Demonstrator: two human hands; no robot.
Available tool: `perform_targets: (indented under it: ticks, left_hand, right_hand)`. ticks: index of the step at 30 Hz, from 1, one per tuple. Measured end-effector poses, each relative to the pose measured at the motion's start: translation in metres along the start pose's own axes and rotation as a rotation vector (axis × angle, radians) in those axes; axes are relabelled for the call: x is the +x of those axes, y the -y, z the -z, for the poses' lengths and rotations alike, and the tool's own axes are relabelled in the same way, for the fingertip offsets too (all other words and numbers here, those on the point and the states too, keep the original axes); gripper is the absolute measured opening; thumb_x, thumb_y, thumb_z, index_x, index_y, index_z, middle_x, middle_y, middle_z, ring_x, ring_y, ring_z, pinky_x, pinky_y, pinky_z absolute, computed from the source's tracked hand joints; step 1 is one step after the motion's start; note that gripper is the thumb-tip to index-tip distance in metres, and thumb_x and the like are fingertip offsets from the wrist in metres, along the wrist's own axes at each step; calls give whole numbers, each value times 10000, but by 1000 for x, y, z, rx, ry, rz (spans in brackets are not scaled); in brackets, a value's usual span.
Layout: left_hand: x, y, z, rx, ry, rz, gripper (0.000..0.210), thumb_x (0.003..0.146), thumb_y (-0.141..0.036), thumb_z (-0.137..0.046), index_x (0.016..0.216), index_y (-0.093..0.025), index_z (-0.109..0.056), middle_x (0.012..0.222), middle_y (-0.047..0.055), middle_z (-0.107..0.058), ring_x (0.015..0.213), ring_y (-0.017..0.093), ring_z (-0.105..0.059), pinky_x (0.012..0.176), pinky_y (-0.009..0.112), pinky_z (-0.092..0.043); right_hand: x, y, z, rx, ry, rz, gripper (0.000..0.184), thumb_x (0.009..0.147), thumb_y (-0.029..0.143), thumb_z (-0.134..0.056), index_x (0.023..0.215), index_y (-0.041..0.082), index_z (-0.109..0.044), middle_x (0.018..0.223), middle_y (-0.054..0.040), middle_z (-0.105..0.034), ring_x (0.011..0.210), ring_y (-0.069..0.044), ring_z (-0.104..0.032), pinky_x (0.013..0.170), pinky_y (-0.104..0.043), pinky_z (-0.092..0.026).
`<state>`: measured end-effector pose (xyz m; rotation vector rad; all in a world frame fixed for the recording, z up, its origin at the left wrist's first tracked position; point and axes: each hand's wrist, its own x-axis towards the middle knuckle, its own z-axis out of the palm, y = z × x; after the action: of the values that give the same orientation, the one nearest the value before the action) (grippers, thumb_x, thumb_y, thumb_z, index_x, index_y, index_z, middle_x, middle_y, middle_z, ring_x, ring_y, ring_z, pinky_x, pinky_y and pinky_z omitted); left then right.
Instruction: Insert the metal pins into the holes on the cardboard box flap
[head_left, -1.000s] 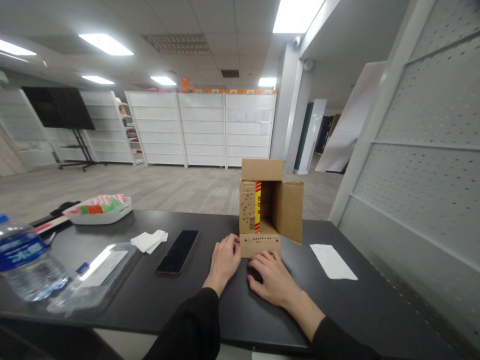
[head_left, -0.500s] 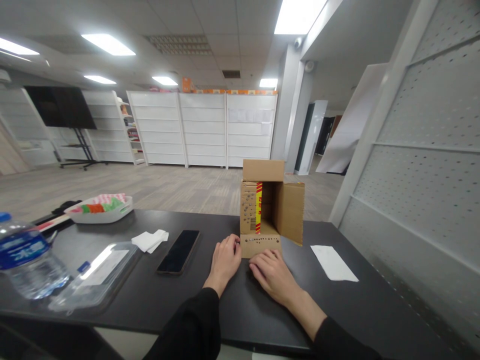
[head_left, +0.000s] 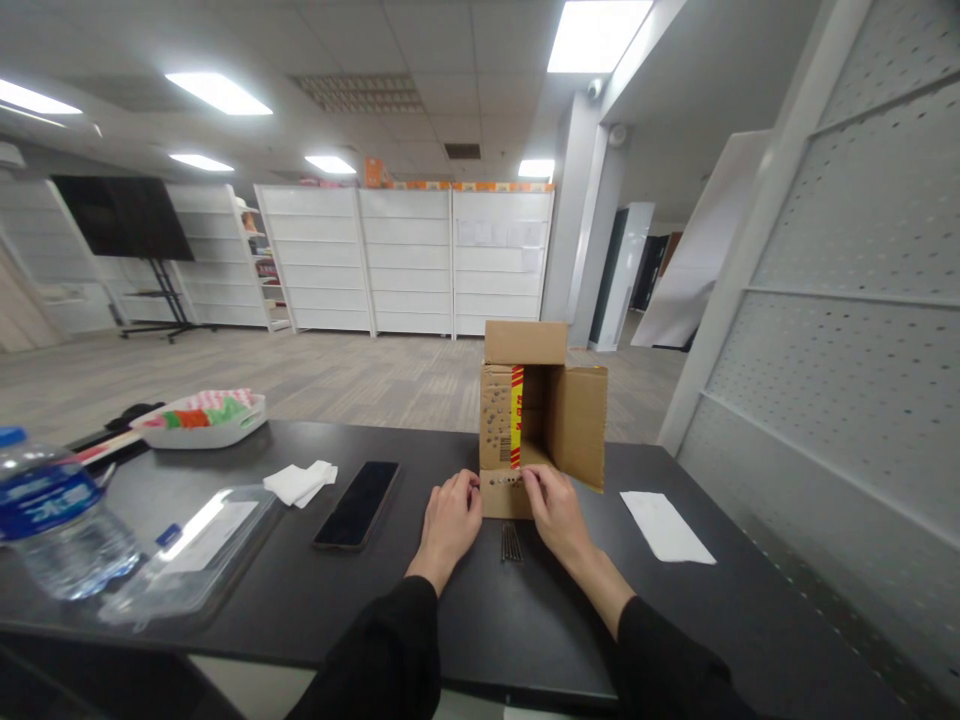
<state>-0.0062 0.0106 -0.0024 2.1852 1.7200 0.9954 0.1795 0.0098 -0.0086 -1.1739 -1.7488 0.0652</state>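
One left hand is resting half-curled beside the cardboard box, perhaps steadying it, its grasp hidden from me; one right hand is pinching at the perforated front flap, contents unclear; thin metal rods are lying handily before it on the counter.

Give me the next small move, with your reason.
Perhaps the right grip should ease down at the holes in the front flap: it is poised at that row, the left grip sits beside the box, and thin rods lie in front. Whether it holds one is unclear.
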Motion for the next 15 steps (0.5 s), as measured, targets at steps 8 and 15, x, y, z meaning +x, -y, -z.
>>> perform_targets:
  ticks: [8, 15]
  left_hand:
    - [0, -1, 1, 5, -1, -5, 165, 899, -145, -438, 957, -199, -583, 956, 47, -720, 896, 196, -650, 791, 318, -387]
    - [0, -1, 1, 2, 3, 1, 159, 903, -150, -442, 956, -203, -582, 949, 46, -718, 896, 195, -653, 791, 312, -391]
  right_hand:
    - [5, -1, -12, 12, -15, -20, 306, 1028, 342, -378, 972, 195, -641, 947, -82, -711, 896, -230, -637, 838, -364, -448]
    - [4, -1, -13, -76, 20, 47, 306, 1032, 325, -372, 982, 198, -646, 953, -87, -714, 908, -239, -636, 837, -376, -428]
